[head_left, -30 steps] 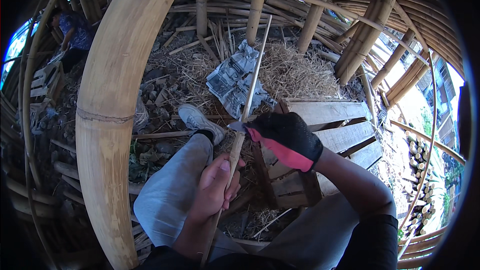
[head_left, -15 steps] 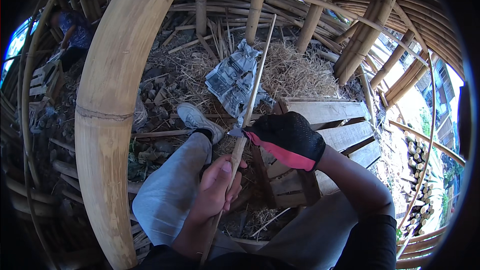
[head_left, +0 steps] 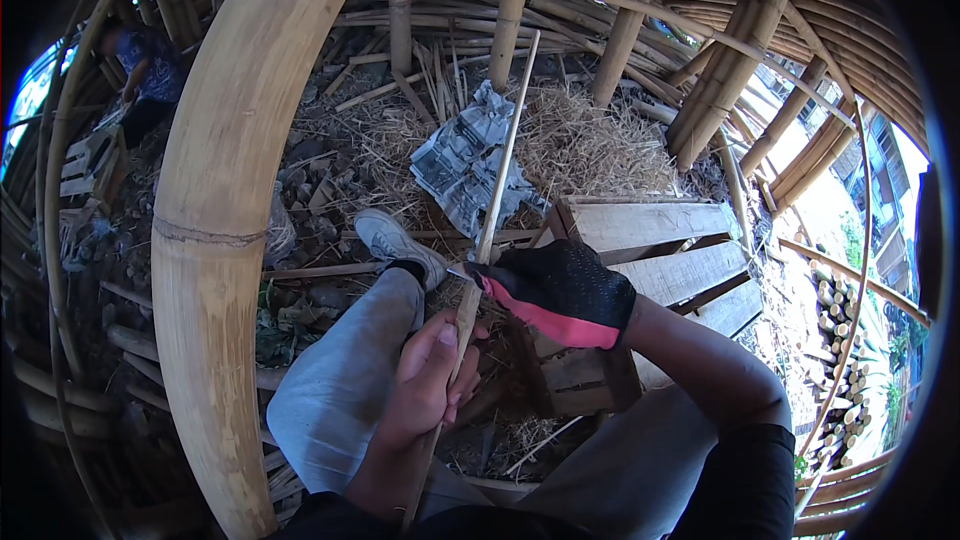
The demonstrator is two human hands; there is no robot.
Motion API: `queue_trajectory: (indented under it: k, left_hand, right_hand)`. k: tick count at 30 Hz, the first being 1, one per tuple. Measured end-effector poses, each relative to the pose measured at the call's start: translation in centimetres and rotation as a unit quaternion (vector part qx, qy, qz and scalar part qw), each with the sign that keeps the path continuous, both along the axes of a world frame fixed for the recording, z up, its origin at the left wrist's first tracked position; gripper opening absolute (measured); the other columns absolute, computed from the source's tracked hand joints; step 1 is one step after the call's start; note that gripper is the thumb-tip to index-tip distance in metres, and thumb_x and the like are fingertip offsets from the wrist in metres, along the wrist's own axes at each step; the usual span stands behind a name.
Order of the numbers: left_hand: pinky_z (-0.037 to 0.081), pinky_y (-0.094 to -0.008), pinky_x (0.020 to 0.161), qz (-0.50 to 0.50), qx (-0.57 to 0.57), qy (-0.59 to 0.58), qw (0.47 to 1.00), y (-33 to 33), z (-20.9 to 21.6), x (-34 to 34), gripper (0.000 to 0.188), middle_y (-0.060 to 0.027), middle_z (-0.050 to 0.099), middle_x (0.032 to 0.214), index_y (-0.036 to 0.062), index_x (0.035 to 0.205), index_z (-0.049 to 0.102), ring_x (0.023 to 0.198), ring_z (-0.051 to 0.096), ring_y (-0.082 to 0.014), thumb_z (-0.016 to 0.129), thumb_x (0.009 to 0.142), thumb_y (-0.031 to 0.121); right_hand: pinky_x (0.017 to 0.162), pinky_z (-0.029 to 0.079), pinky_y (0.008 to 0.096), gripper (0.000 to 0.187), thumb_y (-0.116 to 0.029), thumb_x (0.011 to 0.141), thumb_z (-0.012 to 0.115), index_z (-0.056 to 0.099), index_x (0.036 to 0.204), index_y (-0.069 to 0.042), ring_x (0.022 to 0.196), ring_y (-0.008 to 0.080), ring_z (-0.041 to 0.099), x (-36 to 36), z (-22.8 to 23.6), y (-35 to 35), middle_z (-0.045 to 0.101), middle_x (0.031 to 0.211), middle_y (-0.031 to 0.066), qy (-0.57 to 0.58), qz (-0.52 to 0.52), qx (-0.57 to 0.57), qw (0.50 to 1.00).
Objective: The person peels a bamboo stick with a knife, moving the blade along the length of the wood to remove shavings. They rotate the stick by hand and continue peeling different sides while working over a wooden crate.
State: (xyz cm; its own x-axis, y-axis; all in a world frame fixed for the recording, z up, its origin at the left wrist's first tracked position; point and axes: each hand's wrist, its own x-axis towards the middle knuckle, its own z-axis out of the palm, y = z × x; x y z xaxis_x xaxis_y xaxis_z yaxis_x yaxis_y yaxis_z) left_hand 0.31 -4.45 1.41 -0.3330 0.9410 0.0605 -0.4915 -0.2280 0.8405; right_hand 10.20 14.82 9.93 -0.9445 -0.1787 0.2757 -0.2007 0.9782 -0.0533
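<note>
A long, thin bamboo strip (head_left: 506, 153) runs upright between my legs, from near my waist toward the heap of straw. My bare left hand (head_left: 432, 372) is closed round its lower part, thumb along the front. Just above, my right hand (head_left: 562, 292), in a black and pink glove, grips a knife whose short metal blade (head_left: 459, 270) lies across the strip. The glove hides the knife's handle. Beyond the hands, a crumpled newspaper sheet (head_left: 470, 160) rests on the ground.
A thick bamboo pole (head_left: 212, 270) rises close on my left. To the right of my hands stands a slatted wooden crate (head_left: 650, 227). Bamboo posts (head_left: 512, 15) and stacked canes line the back. Cut bamboo pieces (head_left: 840, 370) are piled at right; another person (head_left: 150, 65) sits far left.
My right hand and the knife have moved slightly down and left along the bamboo strip, toward my left hand. The strip's top has shifted a little left.
</note>
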Motion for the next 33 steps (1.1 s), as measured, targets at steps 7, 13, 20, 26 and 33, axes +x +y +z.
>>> queue_trajectory:
  k: [7, 13, 20, 26, 33]
  left_hand:
    - [0.026, -0.022, 0.038, 0.121, -0.078, 0.161, 0.976, 0.3, 0.6, 1.1, 0.048, 0.0025, 0.041, 0.053, -0.0004, 0.112, 0.057, 0.037, 0.029, -0.0044, 0.034, 0.109, 0.042]
    - [0.028, -0.0228, 0.045, 0.085, -0.078, 0.158, 0.981, -0.2, 0.4, 0.6, 0.04, 0.0042, 0.041, 0.06, 0.0012, 0.11, 0.056, 0.047, 0.037, -0.0031, 0.037, 0.109, 0.037]
    - [0.028, -0.0214, 0.048, 0.073, -0.075, 0.153, 0.983, 0.1, 0.1, 0.5, 0.036, 0.0049, 0.04, 0.062, 0.0016, 0.108, 0.054, 0.052, 0.037, -0.0017, 0.038, 0.109, 0.033]
    - [0.029, -0.0212, 0.048, 0.061, -0.07, 0.158, 0.983, 0.3, 0.4, 0.4, 0.03, 0.0053, 0.041, 0.063, 0.0019, 0.11, 0.054, 0.052, 0.038, -0.0011, 0.039, 0.109, 0.028]
    - [0.031, -0.0217, 0.049, 0.051, -0.105, 0.192, 0.975, 0.4, 0.1, 0.5, 0.027, 0.0057, 0.043, 0.063, 0.0023, 0.113, 0.054, 0.053, 0.038, -0.0013, 0.04, 0.109, 0.025]
  right_hand:
    - [0.063, 0.056, 0.041, 0.045, -0.023, 0.093, 0.06, 0.055, 0.138, -0.02, 0.076, 0.0325, 0.07, -0.1, -1.0, -2.7, 0.067, 0.091, 0.0111, -0.012, -0.109, 0.054, 0.992]
    - [0.068, 0.055, 0.045, 0.047, -0.023, 0.096, 0.053, 0.05, 0.144, -0.021, 0.078, 0.0344, 0.07, -0.4, -2.8, -1.3, 0.067, 0.095, 0.0143, -0.063, -0.15, -0.096, 0.982]
    - [0.069, 0.052, 0.0392, 0.036, -0.031, 0.105, 0.044, 0.055, 0.133, -0.011, 0.075, 0.0286, 0.062, -0.4, -2.2, -0.6, 0.061, 0.083, 0.0167, -0.078, -0.056, -0.222, 0.97]
    - [0.063, 0.046, 0.0311, 0.047, -0.051, 0.104, 0.046, 0.061, 0.108, -0.007, 0.068, 0.0134, 0.051, -0.6, -1.0, -0.1, 0.052, 0.076, 0.0025, -0.239, -0.157, -0.506, 0.814]
    - [0.056, 0.037, 0.0233, 0.051, -0.065, 0.097, 0.053, 0.063, 0.086, -0.016, 0.061, 0.0052, 0.044, -0.1, -3.4, 2.1, 0.052, 0.074, -0.0079, -0.338, -0.211, -0.681, 0.615]
